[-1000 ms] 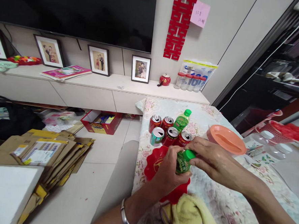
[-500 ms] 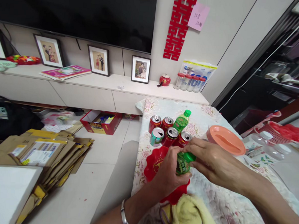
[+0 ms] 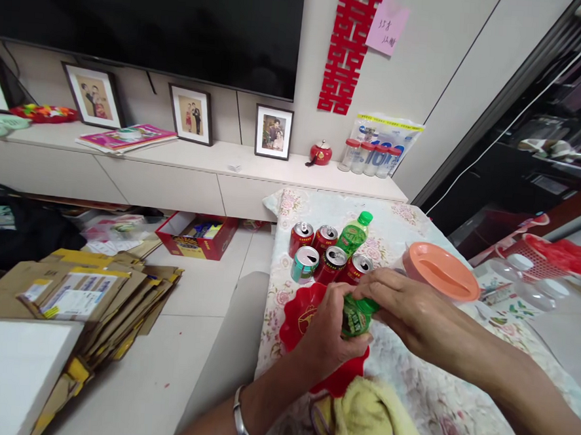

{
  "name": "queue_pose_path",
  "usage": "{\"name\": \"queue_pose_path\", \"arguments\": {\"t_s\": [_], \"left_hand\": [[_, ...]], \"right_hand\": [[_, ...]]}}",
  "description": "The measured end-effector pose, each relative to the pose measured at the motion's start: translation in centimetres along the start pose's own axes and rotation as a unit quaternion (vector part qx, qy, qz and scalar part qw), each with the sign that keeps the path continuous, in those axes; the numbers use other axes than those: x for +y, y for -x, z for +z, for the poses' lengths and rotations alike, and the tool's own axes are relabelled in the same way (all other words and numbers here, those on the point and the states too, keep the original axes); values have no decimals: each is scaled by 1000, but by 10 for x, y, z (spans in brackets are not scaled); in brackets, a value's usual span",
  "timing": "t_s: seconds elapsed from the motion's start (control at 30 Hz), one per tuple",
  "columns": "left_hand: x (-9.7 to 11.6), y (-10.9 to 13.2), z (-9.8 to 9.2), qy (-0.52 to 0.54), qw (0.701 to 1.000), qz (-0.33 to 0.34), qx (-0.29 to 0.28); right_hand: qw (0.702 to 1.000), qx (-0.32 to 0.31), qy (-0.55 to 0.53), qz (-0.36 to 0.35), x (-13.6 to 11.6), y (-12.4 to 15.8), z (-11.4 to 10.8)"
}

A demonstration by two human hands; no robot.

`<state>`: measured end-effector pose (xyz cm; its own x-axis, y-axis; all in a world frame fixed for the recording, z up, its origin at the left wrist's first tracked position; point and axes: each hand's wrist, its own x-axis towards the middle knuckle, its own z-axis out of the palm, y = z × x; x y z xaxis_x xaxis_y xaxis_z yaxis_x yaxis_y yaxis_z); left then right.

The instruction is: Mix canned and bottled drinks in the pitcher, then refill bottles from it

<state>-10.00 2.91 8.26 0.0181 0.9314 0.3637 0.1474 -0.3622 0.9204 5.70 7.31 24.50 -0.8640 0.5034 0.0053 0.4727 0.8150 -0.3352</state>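
Observation:
Over the red scalloped tray [image 3: 291,329], my left hand [image 3: 330,331] wraps round the body of a small green plastic bottle [image 3: 356,318], which is tilted to the right. Fingers of my right hand [image 3: 403,310] close over its green cap, covering most of it. Just beyond my hands stand several opened drink cans: red cans [image 3: 331,266] and one teal can [image 3: 305,266]. Behind them a second green bottle [image 3: 354,234] stands upright with its cap on. A yellow towel [image 3: 376,423] lies at the near side of the tray.
An orange oval lid or dish [image 3: 442,273] sits at the right on the flowered tablecloth [image 3: 456,398]. Clear plastic jars [image 3: 508,270] and a pink basket [image 3: 539,256] are farther right. Flattened cardboard [image 3: 113,298] and a red box [image 3: 198,241] lie on the floor at left.
My right hand has turned slightly over the cap and now hides more of it. The bottle stays in my left hand at nearly the same spot.

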Motion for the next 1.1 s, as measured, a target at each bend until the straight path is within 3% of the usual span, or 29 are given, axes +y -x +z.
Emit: {"name": "queue_pose_path", "arguments": {"t_s": [0.2, 0.43, 0.6, 0.97, 1.1], "left_hand": [[2, 0, 1, 0, 1000, 4, 0], [3, -1, 0, 0, 1000, 7, 3], [1, -1, 0, 1, 1000, 0, 2], [-2, 1, 1, -6, 1000, 23, 0], [-3, 0, 1, -2, 1000, 24, 1]], "right_hand": [[997, -8, 57, 57, 0, -2, 4], [999, -1, 29, -16, -5, -5, -1], [999, 35, 0, -26, -2, -2, -1], [992, 12, 89, 85, 1, -1, 14], [995, 10, 46, 92, 8, 5, 7]]}}
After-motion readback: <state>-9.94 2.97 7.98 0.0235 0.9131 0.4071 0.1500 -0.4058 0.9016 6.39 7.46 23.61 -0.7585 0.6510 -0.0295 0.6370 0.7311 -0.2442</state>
